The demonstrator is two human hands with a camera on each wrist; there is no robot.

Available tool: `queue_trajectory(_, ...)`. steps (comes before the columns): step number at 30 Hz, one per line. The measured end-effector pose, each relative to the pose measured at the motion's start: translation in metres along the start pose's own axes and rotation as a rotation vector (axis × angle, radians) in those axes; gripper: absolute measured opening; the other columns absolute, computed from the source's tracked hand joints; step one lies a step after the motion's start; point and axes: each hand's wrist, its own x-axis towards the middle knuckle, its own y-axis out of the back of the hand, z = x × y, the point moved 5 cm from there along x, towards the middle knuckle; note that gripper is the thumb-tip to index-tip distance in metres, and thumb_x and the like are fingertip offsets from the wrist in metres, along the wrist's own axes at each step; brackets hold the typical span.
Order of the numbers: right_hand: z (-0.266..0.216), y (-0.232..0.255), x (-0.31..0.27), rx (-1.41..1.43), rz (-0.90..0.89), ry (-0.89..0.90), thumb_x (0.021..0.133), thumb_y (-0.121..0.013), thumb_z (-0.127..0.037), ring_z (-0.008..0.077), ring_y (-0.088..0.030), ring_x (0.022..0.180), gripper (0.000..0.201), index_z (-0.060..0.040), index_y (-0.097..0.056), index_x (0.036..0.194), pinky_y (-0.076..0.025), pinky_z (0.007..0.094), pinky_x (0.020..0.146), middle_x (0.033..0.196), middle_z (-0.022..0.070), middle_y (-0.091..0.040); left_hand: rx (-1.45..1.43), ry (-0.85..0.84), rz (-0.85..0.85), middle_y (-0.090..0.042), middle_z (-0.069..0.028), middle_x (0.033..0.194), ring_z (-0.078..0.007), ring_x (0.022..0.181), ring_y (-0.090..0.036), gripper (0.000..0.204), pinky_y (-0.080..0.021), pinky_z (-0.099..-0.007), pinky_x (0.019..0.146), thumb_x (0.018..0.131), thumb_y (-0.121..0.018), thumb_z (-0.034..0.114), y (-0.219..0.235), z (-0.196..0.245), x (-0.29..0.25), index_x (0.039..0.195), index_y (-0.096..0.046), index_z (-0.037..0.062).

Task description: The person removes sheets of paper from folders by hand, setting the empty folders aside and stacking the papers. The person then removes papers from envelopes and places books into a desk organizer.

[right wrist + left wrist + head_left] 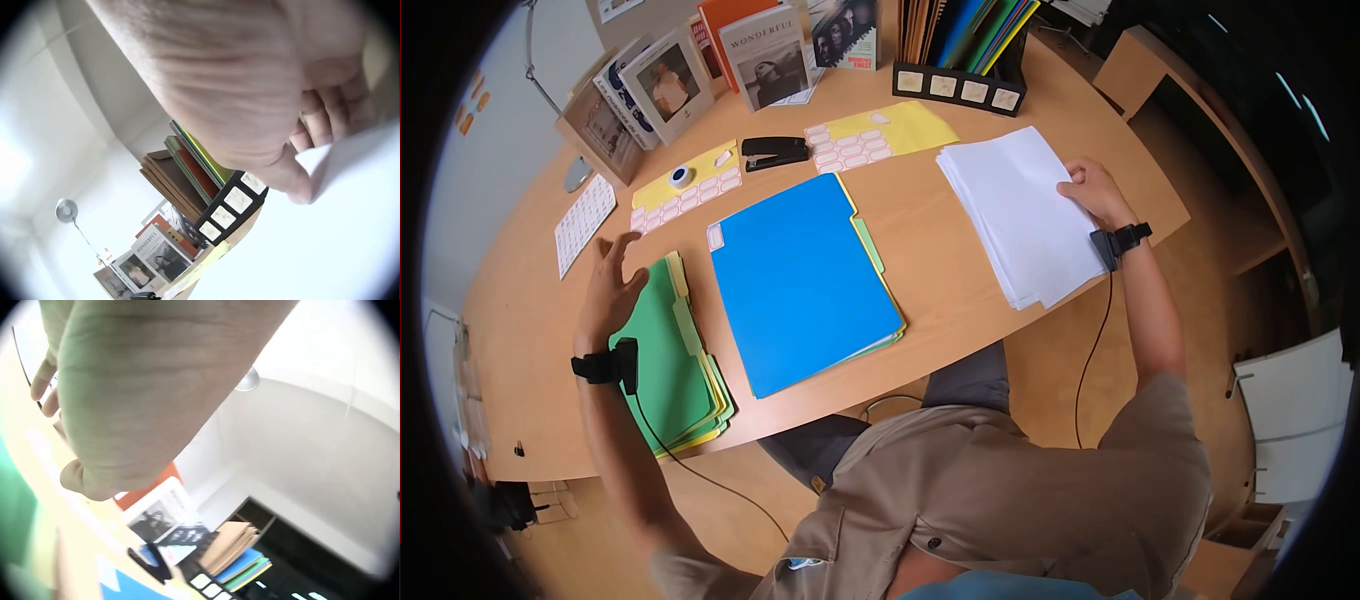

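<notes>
- Right grip (1092, 190): fingers curled onto the far right edge of the white paper stack (1025, 215), thumb on top — it's pinching the top sheets, per the right wrist view (312, 156).
- Left grip (612, 285): fingers spread and relaxed, holding nothing, raised just over the top edge of the green folder pile (665, 355). Can't tell whether it touches.
- Doing this well, as I judge it: peel only the top sheet with the thumb, keep the rest of the stack flat on the worktop (940, 250), lift from the corner so nothing fans out.
- Stack sits at the right of the worktop, directly under the right grip and extending toward the person.
- Blue folder (800, 280) lies closed between the two hands — well apart from the right one, just beside the green pile.
</notes>
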Motion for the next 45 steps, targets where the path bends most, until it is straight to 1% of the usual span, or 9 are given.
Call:
queue_trajectory(1, -0.006, 0.003, -0.010, -0.004, -0.005, 0.001, 0.086, -0.082, -0.011, 0.0254, -0.073, 0.109, 0.058, 0.0020, -0.064, 0.139, -0.057, 0.0372, 0.095, 0.123, 0.0173, -0.074, -0.092, 0.004, -0.035, -0.049, -0.0172, 0.123, -0.0384, 0.119, -0.055, 0.057, -0.049, -0.0467, 0.107, 0.090, -0.073, 0.009, 0.004, 0.025, 0.001, 0.145, -0.057, 0.0083)
queue_trajectory(4, -0.022, 0.017, -0.047, -0.177, 0.147, 0.187, 0.073, -0.094, -0.025, 0.0325, -0.061, 0.132, 0.091, -0.0049, -0.056, 0.153, -0.050, 0.0420, 0.111, 0.138, 0.0215, -0.063, -0.115, -0.047, -0.102, -0.051, -0.0178, 0.130, -0.0386, 0.124, -0.057, 0.056, -0.050, -0.0469, 0.107, 0.094, -0.075, 0.019, 0.008, 0.078, 0.005, 0.146, -0.058, 0.0084)
queue_trajectory(6, -0.019, 0.013, -0.067, -0.278, -0.068, 0.360, 0.056, -0.102, -0.036, 0.0378, -0.042, 0.150, 0.126, -0.0077, -0.044, 0.164, -0.037, 0.0443, 0.124, 0.151, 0.0227, -0.049, -0.090, -0.072, -0.143, -0.052, -0.0182, 0.133, -0.0390, 0.127, -0.057, 0.057, -0.050, -0.0473, 0.107, 0.094, -0.076, 0.021, 0.002, 0.097, 0.011, 0.147, -0.057, 0.0091)
queue_trajectory(10, 0.004, 0.004, -0.095, -0.316, -0.236, 0.240, 0.042, -0.107, -0.042, 0.0418, -0.030, 0.157, 0.148, -0.0107, -0.037, 0.169, -0.031, 0.0465, 0.129, 0.167, 0.0242, -0.032, -0.083, -0.124, -0.208, -0.053, -0.0151, 0.135, -0.0352, 0.129, -0.056, 0.066, -0.049, -0.0459, 0.111, 0.092, -0.083, 0.028, -0.020, 0.119, 0.025, 0.150, -0.057, 0.0124)
queue_trajectory(16, 0.005, -0.005, -0.125, -0.379, -0.183, 0.351, 0.040, -0.107, -0.043, 0.0451, -0.029, 0.156, 0.148, -0.0138, -0.039, 0.168, -0.033, 0.0506, 0.127, 0.168, 0.0246, -0.032, -0.133, -0.121, -0.348, -0.051, -0.0214, 0.148, -0.0431, 0.140, -0.052, 0.102, -0.048, -0.0513, 0.118, 0.077, -0.095, 0.049, -0.077, 0.125, 0.056, 0.161, -0.049, 0.0135)
queue_trajectory(22, 0.004, -0.005, -0.125, -0.391, -0.145, 0.388, 0.041, -0.106, -0.039, 0.0463, -0.034, 0.152, 0.133, -0.0144, -0.053, 0.160, -0.035, 0.0521, 0.125, 0.165, 0.0251, -0.039, -0.031, -0.091, -0.356, -0.050, -0.0231, 0.148, -0.0436, 0.144, -0.048, 0.114, -0.045, -0.0530, 0.123, 0.066, -0.099, 0.053, -0.104, 0.134, 0.067, 0.161, -0.049, 0.0154)
queue_trajectory(39, -0.005, -0.008, -0.107, -0.398, -0.103, 0.422, 0.051, -0.103, -0.038, 0.0421, -0.040, 0.147, 0.113, -0.0122, -0.061, 0.152, -0.036, 0.0477, 0.123, 0.158, 0.0245, -0.046, -0.100, -0.106, -0.242, -0.050, -0.0210, 0.134, -0.0420, 0.131, -0.056, 0.099, -0.049, -0.0479, 0.117, 0.061, -0.104, 0.037, -0.108, 0.122, 0.064, 0.146, -0.061, 0.0105)
queue_trajectory(42, -0.022, -0.004, -0.101, -0.408, -0.172, 0.411, 0.054, -0.102, -0.041, 0.0406, -0.044, 0.144, 0.108, -0.0089, -0.062, 0.149, -0.038, 0.0461, 0.122, 0.153, 0.0230, -0.052, -0.137, -0.106, -0.204, -0.051, -0.0194, 0.132, -0.0406, 0.130, -0.056, 0.097, -0.049, -0.0475, 0.117, 0.060, -0.105, 0.035, -0.109, 0.118, 0.061, 0.143, -0.062, 0.0097)
queue_trajectory(45, -0.066, -0.011, -0.079, -0.389, -0.070, 0.485, 0.061, -0.099, -0.045, 0.0406, -0.049, 0.140, 0.100, -0.0075, -0.063, 0.147, -0.040, 0.0459, 0.120, 0.148, 0.0221, -0.058, -0.164, -0.134, -0.154, -0.053, -0.0180, 0.129, -0.0390, 0.126, -0.058, 0.097, -0.050, -0.0470, 0.115, 0.060, -0.105, 0.035, -0.114, 0.115, 0.060, 0.143, -0.062, 0.0101)
